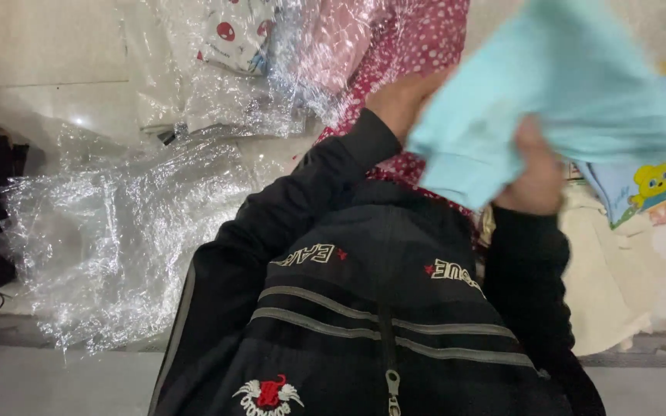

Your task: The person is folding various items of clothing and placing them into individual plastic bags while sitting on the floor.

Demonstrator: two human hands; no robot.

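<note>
I hold a light turquoise garment (572,92) up in front of me with both hands. My left hand (399,98) grips its left edge near a ribbed cuff. My right hand (535,173) clutches the fabric lower down, fingers closed into the cloth. Both arms are in black jacket sleeves, and my black jacket front (379,323) with grey stripes fills the lower middle. Behind the garment lies a dark pink white-dotted cloth (418,42).
Crumpled clear plastic bags (117,231) lie on the floor at left. A bagged white garment with red prints (233,35) lies at the top. A pale blue cloth with a yellow cartoon animal (653,185) and cream fabric (618,285) lie at right.
</note>
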